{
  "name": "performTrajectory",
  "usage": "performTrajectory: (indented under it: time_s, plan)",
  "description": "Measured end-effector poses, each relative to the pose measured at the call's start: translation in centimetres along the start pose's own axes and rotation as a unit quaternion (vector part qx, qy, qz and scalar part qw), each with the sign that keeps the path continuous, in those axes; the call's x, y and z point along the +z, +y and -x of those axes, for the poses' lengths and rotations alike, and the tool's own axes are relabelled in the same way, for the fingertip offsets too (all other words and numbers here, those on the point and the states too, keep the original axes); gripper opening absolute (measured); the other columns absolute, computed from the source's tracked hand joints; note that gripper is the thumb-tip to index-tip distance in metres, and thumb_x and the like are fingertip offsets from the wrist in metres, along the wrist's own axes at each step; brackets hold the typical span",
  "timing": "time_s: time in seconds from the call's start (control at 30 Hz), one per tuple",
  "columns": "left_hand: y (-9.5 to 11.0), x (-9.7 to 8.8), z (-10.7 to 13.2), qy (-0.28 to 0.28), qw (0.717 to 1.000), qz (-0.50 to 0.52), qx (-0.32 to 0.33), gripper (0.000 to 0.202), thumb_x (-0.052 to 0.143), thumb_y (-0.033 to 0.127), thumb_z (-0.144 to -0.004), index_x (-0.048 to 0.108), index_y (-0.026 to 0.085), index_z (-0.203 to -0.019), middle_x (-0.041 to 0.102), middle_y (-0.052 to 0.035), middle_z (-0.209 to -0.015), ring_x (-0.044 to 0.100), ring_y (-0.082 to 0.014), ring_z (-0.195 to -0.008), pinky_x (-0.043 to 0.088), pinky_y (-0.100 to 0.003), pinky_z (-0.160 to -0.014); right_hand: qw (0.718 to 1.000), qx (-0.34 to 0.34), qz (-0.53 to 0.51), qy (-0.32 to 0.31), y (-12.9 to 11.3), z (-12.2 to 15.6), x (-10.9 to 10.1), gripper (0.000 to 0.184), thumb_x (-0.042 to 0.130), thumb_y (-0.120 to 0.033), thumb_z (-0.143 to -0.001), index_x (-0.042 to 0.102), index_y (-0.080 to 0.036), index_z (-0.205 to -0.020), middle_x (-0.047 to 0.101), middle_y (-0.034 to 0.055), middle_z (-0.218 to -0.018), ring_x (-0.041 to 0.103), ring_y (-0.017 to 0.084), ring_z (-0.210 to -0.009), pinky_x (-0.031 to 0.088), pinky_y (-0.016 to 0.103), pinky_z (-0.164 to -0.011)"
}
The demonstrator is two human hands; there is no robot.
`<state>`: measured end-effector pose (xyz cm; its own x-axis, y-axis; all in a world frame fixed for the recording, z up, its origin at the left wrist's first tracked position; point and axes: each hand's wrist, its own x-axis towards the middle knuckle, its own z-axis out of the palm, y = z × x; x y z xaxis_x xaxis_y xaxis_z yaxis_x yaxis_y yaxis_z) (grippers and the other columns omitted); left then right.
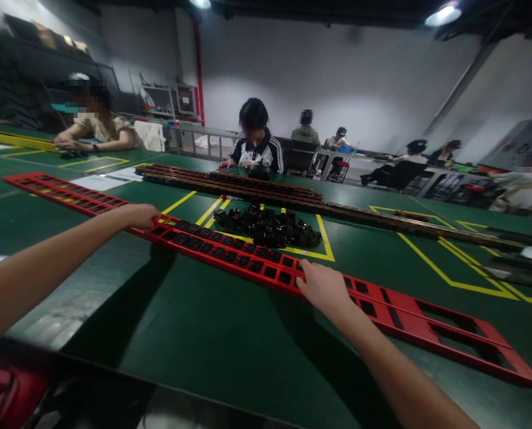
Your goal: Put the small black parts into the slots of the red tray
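A long red frame [266, 275] with two rows of square openings slants across the green table in front of me. Black square parts [216, 236] fill many openings in its middle stretch, while openings toward both ends show no such parts. My left hand [141, 215] is closed on the frame left of the filled stretch, its fingertips partly hidden. Farther right, my right hand [323, 287] grips the near side of the frame with bent fingers, just past the filled openings. Just beyond the frame lies a pile of small black parts [270, 226].
Behind the pile, long dark rails [230, 183] lie across the green table [194, 333], which has yellow tape outlines [453, 280]. White sheets [96, 182] lie at the left. One co-worker [259, 146] sits opposite, another [98, 122] at the left; several people sit farther back.
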<state>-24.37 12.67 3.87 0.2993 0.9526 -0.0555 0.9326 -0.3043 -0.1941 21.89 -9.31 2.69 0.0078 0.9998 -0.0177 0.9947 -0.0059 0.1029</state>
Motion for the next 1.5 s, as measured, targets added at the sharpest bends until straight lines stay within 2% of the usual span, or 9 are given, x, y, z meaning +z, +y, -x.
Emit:
performTrajectory:
  time_s: [0.1,0.2,0.33,0.43,0.77,0.93,1.17,1.37,1.5]
  plan:
    - [4.5,-1.6,0.1,0.055,0.998,-0.003,0.02,0.029,0.046,0.018,-0.093,0.065,0.01,-0.115,0.066,-0.0076,-0.115,0.059,-0.0232,-0.107,0.041,-0.036,-0.101,1.0,-0.003,-0.012,0.014,-0.3,0.2,0.3,0.026,0.048,-0.027,-0.093,0.063,-0.014,-0.108,0.073,0.0167,-0.102,0.07,0.03,-0.095,0.044,0.048,-0.093]
    - [12.4,-2.5,1.0,0.109,0.984,0.044,0.134,0.034,0.042,0.034,-0.098,0.061,0.018,-0.122,0.06,-0.0086,-0.129,0.058,-0.0236,-0.118,0.042,-0.033,-0.105,0.999,0.001,-0.003,0.049,-0.6,0.5,0.6,0.025,0.047,-0.025,-0.094,0.065,-0.014,-0.107,0.074,0.0155,-0.094,0.07,0.03,-0.09,0.024,0.062,-0.109]
    - [23.1,-1.9,3.1,0.133,0.929,0.128,0.32,0.049,0.042,0.047,-0.099,0.052,0.019,-0.138,0.048,-0.0099,-0.149,0.051,-0.0244,-0.132,0.037,-0.037,-0.114,0.997,-0.01,0.002,0.076,-0.8,0.7,0.7,0.022,0.049,-0.027,-0.093,0.066,-0.017,-0.102,0.075,0.0137,-0.091,0.07,0.028,-0.086,0.022,0.061,-0.11]
    - [27.2,-0.7,4.0,0.132,0.9,0.128,0.396,0.059,0.037,0.056,-0.1,0.038,0.027,-0.151,0.03,-0.0068,-0.163,0.036,-0.0252,-0.146,0.028,-0.041,-0.121,0.996,-0.019,0.004,0.092,-0.5,0.6,0.8,0.023,0.053,-0.031,-0.092,0.067,-0.017,-0.103,0.075,0.0145,-0.096,0.069,0.028,-0.089,0.024,0.059,-0.111]
    - [27.7,1.2,4.1,0.143,0.905,0.108,0.386,0.068,0.034,0.06,-0.1,0.026,0.025,-0.158,0.022,-0.0115,-0.164,0.026,-0.0293,-0.151,0.019,-0.049,-0.124,0.986,-0.124,-0.017,0.107,2.5,-0.6,0.5,0.033,0.06,-0.047,-0.091,0.07,-0.016,-0.099,0.072,0.0124,-0.103,0.065,0.028,-0.098,0.041,0.043,-0.096]
    - [28.1,0.6,4.4,0.116,0.911,0.108,0.382,0.077,0.031,0.068,-0.097,0.023,0.022,-0.159,0.017,-0.0143,-0.165,0.019,-0.03,-0.153,0.017,-0.05,-0.124,0.982,-0.09,-0.054,0.154,4.1,-1.6,0.9,0.032,0.047,-0.041,-0.1,0.068,-0.017,-0.096,0.071,0.0087,-0.096,0.064,0.022,-0.089,0.042,0.034,-0.082]
    - [28.6,0.9,4.4,0.141,0.905,0.116,0.384,0.079,0.03,0.069,-0.096,0.023,0.022,-0.158,0.018,-0.014,-0.165,0.018,-0.0286,-0.153,0.015,-0.049,-0.124,0.978,-0.071,-0.078,0.177,4.5,-2.9,1.8,0.024,0.05,-0.03,-0.098,0.066,-0.015,-0.107,0.068,0.0113,-0.114,0.062,0.024,-0.106,0.045,0.035,-0.091]
    - [28.8,0.9,4.3,0.141,0.909,0.108,0.378,0.08,0.027,0.071,-0.096,0.025,0.021,-0.157,0.019,-0.0148,-0.164,0.021,-0.0285,-0.153,0.018,-0.048,-0.124,0.984,-0.066,-0.054,0.158,5.1,-6.9,2.4,0.045,0.051,-0.027,-0.095,0.054,-0.012,-0.137,0.05,0.015,-0.148,0.05,0.029,-0.129,0.041,0.041,-0.106]
    - [29.1,1.4,4.4,0.178,0.912,0.095,0.358,0.076,0.031,0.069,-0.096,0.03,0.022,-0.156,0.024,-0.0141,-0.163,0.025,-0.028,-0.152,0.02,-0.046,-0.123,0.988,-0.06,-0.027,0.137,5.2,-8.8,2.7,0.043,0.05,-0.024,-0.095,0.055,-0.014,-0.136,0.059,0.0144,-0.136,0.052,0.029,-0.123,0.042,0.04,-0.103]
